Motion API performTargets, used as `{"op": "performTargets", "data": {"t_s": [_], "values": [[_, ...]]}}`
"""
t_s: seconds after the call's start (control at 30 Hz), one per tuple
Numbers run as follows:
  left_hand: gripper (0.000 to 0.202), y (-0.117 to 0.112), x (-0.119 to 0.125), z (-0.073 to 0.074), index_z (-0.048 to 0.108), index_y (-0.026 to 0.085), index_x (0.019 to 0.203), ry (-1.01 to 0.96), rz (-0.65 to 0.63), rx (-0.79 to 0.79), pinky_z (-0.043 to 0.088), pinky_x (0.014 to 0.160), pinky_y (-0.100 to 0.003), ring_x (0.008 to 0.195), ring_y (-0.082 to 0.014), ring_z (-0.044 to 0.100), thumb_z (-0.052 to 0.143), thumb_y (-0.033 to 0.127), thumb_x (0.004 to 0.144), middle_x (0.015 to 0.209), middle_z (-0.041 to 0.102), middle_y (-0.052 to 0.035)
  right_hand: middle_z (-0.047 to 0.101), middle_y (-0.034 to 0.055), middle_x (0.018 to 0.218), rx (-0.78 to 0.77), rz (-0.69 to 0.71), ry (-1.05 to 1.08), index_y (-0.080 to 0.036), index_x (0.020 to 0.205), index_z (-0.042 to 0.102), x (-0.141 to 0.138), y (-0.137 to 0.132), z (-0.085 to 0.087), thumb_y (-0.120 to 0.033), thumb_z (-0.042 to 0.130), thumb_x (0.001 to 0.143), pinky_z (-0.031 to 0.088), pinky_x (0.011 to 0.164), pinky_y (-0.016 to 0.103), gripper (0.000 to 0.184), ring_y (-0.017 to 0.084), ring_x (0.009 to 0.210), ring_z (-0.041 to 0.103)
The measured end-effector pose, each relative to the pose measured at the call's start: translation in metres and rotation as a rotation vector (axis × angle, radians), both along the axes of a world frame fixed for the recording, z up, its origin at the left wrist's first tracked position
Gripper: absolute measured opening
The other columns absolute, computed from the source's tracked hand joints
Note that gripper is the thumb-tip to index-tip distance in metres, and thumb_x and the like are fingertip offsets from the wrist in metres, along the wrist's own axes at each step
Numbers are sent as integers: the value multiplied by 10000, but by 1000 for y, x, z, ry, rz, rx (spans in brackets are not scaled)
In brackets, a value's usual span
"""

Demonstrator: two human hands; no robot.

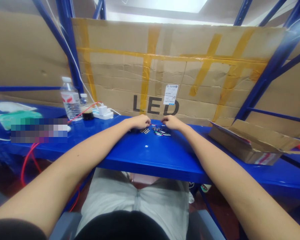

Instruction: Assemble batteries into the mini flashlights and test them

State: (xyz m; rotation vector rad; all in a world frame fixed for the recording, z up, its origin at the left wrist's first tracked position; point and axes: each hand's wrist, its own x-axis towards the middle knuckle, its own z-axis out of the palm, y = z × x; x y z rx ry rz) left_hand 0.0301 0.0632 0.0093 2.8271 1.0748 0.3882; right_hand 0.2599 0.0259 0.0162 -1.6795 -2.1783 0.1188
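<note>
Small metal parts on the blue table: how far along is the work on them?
Done: no finished or sorted batch can be made out. In hand: the left hand and right hand both sit at the small metal parts on the blue table; whether either grips one is too small to tell. Left: the parts lie loose and scattered between the hands, so most seems ahead.

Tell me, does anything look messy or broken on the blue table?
A little. The open cardboard box sits crooked at the right of the blue table, flaps splayed. Small shiny parts lie scattered between the left hand and right hand. The big cardboard sheet behind is creased and patched with tape.
</note>
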Motion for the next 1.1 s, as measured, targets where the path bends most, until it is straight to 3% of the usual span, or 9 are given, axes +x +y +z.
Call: {"op": "performTargets", "data": {"t_s": [0.17,0.27,0.37,0.53,0.67,0.77,0.83,0.97,1.1], "values": [[299,2,-10,7,770,226,984,-12,41,57,452,793,-278,877,-209,650,565,174,773,1009,761,-79,752,132,1168,20,54,-6,-125,1071,764,-5,-6,1,-54,535,869,508,929,309,314,247,1054,693],[239,4,-24,21,774,205,909,109,204,92,457,742,-300,792,-223,641,618,223,729,930,756,-107,751,133,1170,21,74,6,-126,1057,765,-9,-10,3,-83,544,885,507,930,318,283,255,1065,692],[190,4,-38,37,763,188,805,205,312,-9,455,708,-282,737,-207,627,707,261,639,830,747,-95,756,125,1159,20,92,17,-138,1035,769,-13,-13,5,-83,565,874,508,919,312,265,255,1055,696],[490,0,-50,51,779,242,900,305,167,-340,462,677,-243,736,-189,642,877,323,427,850,759,-33,762,121,1140,18,106,-2,-134,1007,775,-15,-15,5,-66,553,865,511,909,302,272,251,1041,698],[630,0,-49,48,777,250,905,304,185,-378,448,623,-244,657,-178,620,897,196,289,791,738,-5,760,124,1144,13,112,6,-138,1000,775,-15,-14,3,-69,562,861,510,908,315,263,256,1030,696],[580,2,-45,42,764,235,891,283,191,-327,451,642,-259,673,-186,610,888,186,327,789,718,-9,757,124,1151,26,107,24,-139,995,772,-15,-16,5,-82,564,871,500,920,310,248,252,1054,689],[548,0,-39,38,742,225,975,200,147,-218,468,727,-276,798,-213,625,865,232,441,916,720,-35,761,123,1125,66,103,73,-132,986,767,-17,-18,7,-113,559,893,490,929,308,229,243,1050,685],[566,-14,-12,29,625,197,1233,-169,-48,253,402,1014,-360,1185,-289,520,740,255,682,1231,632,-103,770,119,971,40,131,344,-112,917,748,-23,-24,13,-289,582,936,503,815,297,243,208,893,687],[454,-31,15,20,598,198,1235,-252,-227,350,380,1023,-388,1156,-275,524,672,220,788,1235,629,-107,730,94,762,-86,202,580,-107,804,698,-29,-27,12,-265,645,890,462,620,261,187,160,690,644]]}}
